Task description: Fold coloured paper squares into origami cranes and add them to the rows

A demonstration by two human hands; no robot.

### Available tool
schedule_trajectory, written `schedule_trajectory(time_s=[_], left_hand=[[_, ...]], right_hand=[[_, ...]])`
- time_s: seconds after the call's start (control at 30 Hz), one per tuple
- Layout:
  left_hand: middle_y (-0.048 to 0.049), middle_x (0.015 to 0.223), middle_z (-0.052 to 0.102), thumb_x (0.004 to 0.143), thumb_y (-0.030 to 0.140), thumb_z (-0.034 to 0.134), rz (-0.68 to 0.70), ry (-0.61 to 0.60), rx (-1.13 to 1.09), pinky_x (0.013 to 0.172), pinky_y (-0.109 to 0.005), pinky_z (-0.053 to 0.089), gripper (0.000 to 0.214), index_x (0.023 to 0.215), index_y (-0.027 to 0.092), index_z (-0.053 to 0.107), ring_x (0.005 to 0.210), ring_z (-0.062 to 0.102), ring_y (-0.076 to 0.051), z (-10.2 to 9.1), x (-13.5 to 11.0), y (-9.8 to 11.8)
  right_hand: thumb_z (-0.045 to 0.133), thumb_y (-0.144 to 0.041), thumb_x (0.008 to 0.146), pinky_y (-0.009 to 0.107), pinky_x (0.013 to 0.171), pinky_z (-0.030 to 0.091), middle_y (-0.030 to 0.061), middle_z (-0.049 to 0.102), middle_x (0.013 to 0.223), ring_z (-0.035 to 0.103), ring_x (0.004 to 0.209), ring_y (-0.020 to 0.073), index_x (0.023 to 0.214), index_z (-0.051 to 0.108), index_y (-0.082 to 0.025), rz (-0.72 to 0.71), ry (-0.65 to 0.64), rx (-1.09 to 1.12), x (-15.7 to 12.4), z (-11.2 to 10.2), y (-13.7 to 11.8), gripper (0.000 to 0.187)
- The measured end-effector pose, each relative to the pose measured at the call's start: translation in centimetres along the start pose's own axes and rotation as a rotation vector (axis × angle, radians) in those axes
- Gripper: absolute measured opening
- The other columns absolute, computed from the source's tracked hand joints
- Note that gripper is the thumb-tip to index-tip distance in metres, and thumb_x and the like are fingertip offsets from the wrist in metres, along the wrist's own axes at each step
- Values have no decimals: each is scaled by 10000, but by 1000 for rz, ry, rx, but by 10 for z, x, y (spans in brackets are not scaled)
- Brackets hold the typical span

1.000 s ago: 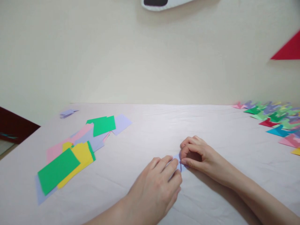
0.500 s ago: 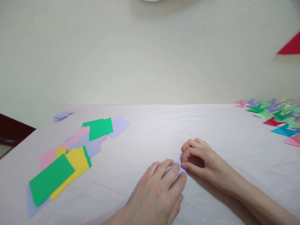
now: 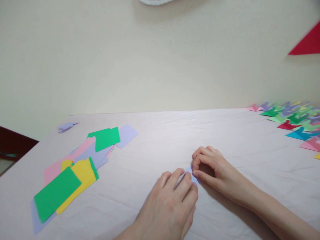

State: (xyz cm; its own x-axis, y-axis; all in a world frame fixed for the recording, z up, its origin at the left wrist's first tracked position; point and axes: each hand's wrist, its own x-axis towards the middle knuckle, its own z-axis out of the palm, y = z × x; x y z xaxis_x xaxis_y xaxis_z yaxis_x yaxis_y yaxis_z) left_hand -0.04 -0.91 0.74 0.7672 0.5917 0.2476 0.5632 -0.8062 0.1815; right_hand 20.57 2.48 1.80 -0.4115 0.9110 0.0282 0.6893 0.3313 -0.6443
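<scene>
A small piece of lilac paper (image 3: 189, 170) lies on the white cloth between my hands, mostly covered by fingers. My left hand (image 3: 172, 198) rests over its near left part, palm down, the fingers slightly apart and the tips pressing it against the cloth. From the right, my right hand (image 3: 208, 166) pinches the paper's edge, thumb and index finger curled into a ring. How the paper is folded is hidden under the fingers.
Loose sheets lie at left: green paper (image 3: 58, 193), yellow paper (image 3: 83, 173), pink paper (image 3: 53, 170) and lilac paper (image 3: 128, 135). Behind them sits a folded lilac piece (image 3: 67, 126). Rows of folded paper shapes (image 3: 297, 118) stand at right. A red triangle (image 3: 307, 41) hangs on the wall.
The view has shifted slightly. Both hands stay at the lilac paper in nearly the same pose, with only a slight movement of the fingers.
</scene>
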Motion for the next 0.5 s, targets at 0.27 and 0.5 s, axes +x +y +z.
schedule_trajectory(time_s=[0.27,0.5], left_hand=[[-69,1240,612,897,265,566,16,21,5,914,-386,423,310,1190,163,575,1160,508,-259,2,1,-2],[-75,1244,611,887,244,569,11,31,0,910,-392,441,289,1163,158,586,1160,512,-264,2,2,-1]], right_hand=[[570,-91,757,400,876,392,27,595,996,501,964,223,939,533,-230,54,-2,51,-5,-3,-4,232],[547,-66,737,418,886,382,36,582,1012,488,981,235,968,527,-232,81,10,51,-8,1,-3,284]])
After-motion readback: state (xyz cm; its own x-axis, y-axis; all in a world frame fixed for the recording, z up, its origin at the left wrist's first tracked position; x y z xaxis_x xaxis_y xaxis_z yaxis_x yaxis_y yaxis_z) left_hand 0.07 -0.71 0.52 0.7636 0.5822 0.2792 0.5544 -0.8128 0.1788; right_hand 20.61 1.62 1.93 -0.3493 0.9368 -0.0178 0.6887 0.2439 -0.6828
